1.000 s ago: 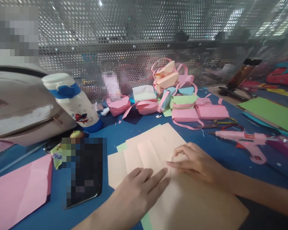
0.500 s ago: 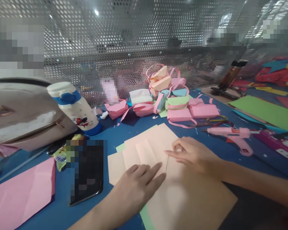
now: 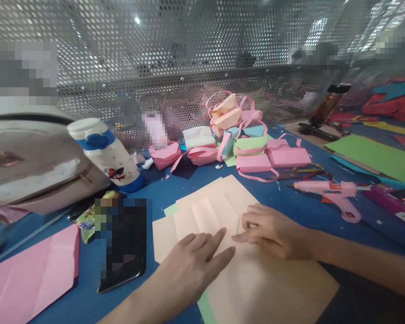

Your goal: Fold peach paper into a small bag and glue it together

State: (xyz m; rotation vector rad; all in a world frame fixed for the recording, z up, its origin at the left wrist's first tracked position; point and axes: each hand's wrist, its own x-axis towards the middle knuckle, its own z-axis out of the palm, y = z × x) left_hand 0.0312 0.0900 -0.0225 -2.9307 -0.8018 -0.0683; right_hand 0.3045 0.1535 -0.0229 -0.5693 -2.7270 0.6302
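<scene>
A folded sheet of peach paper (image 3: 205,211) lies on a larger peach sheet (image 3: 273,288), with crease lines across its upper layers. My left hand (image 3: 192,265) rests on the folded sheet, palm down and fingers stretched out, pressing it flat. At the folded sheet's right edge is my right hand (image 3: 273,231). One of its digits reaches left to touch the paper while the others are loosely curled, with nothing held between them. Green paper (image 3: 205,308) peeks out from under the peach sheets.
A dark phone (image 3: 126,247), pink paper (image 3: 37,270) and a bottle (image 3: 108,157) are on the left, by a bag (image 3: 30,157). Small paper bags (image 3: 253,162) stand behind. A pink glue gun (image 3: 330,191) lies right, near green sheets (image 3: 374,155). Perforated metal (image 3: 189,54) forms the back.
My right hand has slid down along the folded sheet's right edge, toward me. My left hand stays nearly in place on the paper.
</scene>
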